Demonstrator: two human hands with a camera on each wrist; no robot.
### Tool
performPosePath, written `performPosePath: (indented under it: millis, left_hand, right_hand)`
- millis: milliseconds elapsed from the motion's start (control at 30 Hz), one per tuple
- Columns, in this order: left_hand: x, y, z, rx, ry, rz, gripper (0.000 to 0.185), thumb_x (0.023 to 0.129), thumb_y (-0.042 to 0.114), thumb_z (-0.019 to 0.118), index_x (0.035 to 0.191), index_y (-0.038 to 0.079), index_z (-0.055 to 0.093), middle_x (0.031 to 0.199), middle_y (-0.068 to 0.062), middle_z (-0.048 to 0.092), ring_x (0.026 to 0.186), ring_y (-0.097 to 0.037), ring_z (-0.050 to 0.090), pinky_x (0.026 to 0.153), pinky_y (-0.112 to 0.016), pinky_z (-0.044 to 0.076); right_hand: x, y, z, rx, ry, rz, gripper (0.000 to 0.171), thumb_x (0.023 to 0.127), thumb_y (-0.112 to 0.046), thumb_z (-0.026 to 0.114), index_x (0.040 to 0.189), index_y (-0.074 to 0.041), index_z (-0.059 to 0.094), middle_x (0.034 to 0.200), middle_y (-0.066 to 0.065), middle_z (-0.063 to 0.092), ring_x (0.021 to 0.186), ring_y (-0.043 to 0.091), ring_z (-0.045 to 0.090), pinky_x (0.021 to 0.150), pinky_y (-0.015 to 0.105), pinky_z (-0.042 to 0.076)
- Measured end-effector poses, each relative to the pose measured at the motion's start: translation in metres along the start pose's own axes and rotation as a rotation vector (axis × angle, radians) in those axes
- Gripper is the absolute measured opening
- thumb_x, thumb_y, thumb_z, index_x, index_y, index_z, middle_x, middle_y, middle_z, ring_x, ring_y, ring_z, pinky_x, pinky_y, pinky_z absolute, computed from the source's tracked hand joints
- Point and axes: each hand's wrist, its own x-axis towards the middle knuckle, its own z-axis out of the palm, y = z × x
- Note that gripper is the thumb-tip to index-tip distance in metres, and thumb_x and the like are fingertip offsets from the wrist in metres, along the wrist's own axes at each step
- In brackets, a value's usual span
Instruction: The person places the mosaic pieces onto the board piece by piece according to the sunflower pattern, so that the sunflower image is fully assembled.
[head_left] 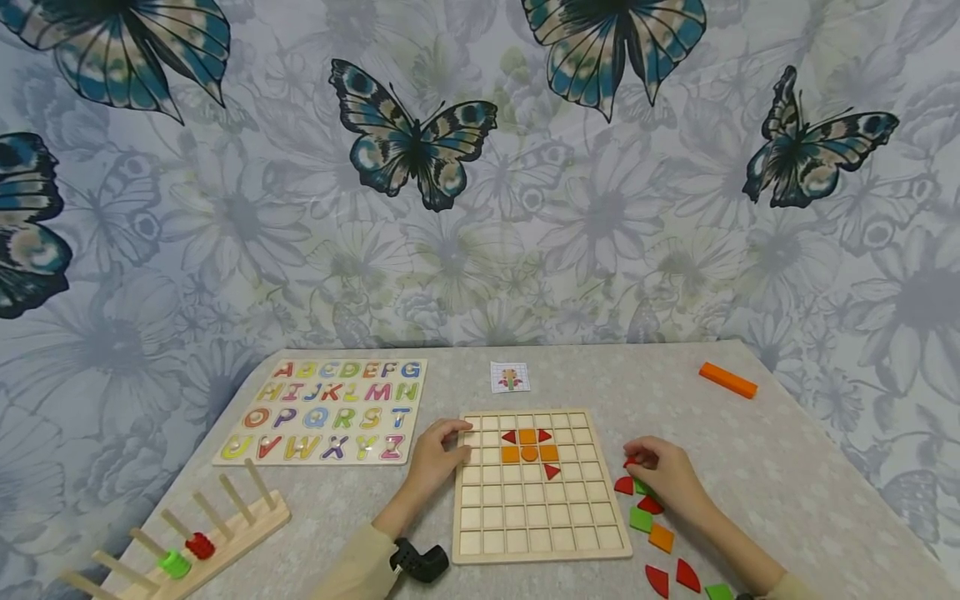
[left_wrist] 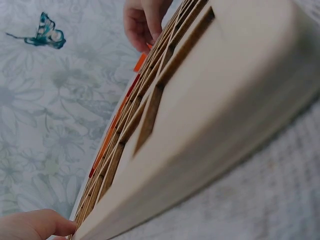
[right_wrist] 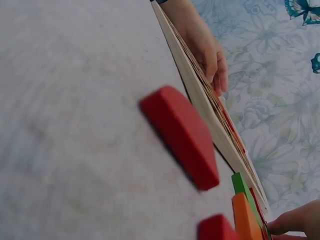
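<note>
A wooden grid board (head_left: 540, 508) lies flat on the table, with red and orange pieces (head_left: 528, 448) set in its upper cells. My left hand (head_left: 453, 443) rests on the board's left edge, fingers lying on top of the frame. My right hand (head_left: 636, 462) is just right of the board and pinches a small red piece (head_left: 630, 461). Loose red, green and orange pieces (head_left: 651, 521) lie under and below that hand. The right wrist view shows a red piece (right_wrist: 182, 135) lying on the table beside the board's edge (right_wrist: 210, 110), with the left hand (right_wrist: 205, 45) beyond.
An alphabet puzzle (head_left: 326, 410) lies at the back left and a small pattern card (head_left: 510, 377) behind the board. An orange block (head_left: 727, 380) sits far right. A wooden peg rack (head_left: 187, 533) with a green and a red ring stands front left. A butterfly-patterned wall backs the table.
</note>
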Motion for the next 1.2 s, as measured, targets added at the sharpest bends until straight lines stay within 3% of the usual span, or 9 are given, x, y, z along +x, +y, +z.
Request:
performPosePath:
  millis: [400,567,800,933,1200]
  left_hand:
    - [0.003,-0.002,-0.004,0.010,-0.003,-0.004,0.029,0.076,0.003,0.070,0.104,0.010,0.070,0.110,-0.005,0.067,0.104,-0.021,0.060,0.089,-0.030,0.049]
    - [0.003,0.000,-0.007,-0.006,-0.003,-0.017,0.030,0.075,0.002,0.070,0.104,0.010,0.071,0.111,-0.006,0.067,0.105,-0.021,0.060,0.090,-0.033,0.048]
    - [0.002,0.000,-0.008,-0.005,-0.007,-0.005,0.030,0.075,0.002,0.070,0.104,0.009,0.070,0.110,-0.006,0.067,0.105,-0.021,0.060,0.090,-0.033,0.048]
    - [0.004,-0.002,-0.006,-0.015,-0.004,0.004,0.029,0.075,0.001,0.070,0.103,0.009,0.071,0.109,-0.007,0.067,0.104,-0.022,0.061,0.090,-0.031,0.048]
    - [0.004,0.000,-0.003,-0.012,-0.003,0.010,0.028,0.075,0.000,0.070,0.102,0.008,0.071,0.108,-0.008,0.067,0.101,-0.023,0.061,0.088,-0.030,0.049]
  right_hand:
    - [0.006,-0.017,0.007,0.036,-0.005,-0.069,0.024,0.077,-0.002,0.074,0.100,-0.003,0.068,0.088,0.004,0.068,0.076,0.008,0.057,0.070,0.018,0.051]
    - [0.014,-0.048,0.023,0.100,-0.096,-0.156,0.025,0.077,-0.004,0.074,0.101,-0.005,0.068,0.092,0.004,0.068,0.080,0.011,0.057,0.072,0.022,0.049]
    - [0.020,-0.089,0.066,0.191,-0.228,-0.324,0.021,0.077,-0.002,0.074,0.097,-0.001,0.068,0.091,0.010,0.069,0.072,0.009,0.054,0.061,0.019,0.045]
    - [0.021,-0.103,0.085,0.199,-0.261,-0.336,0.021,0.076,-0.001,0.074,0.097,-0.001,0.068,0.087,0.007,0.067,0.069,0.006,0.051,0.061,0.017,0.045]
    - [0.020,-0.104,0.102,0.220,-0.225,-0.300,0.024,0.074,-0.001,0.076,0.096,0.001,0.067,0.086,0.009,0.067,0.069,0.001,0.049,0.062,0.017,0.045]
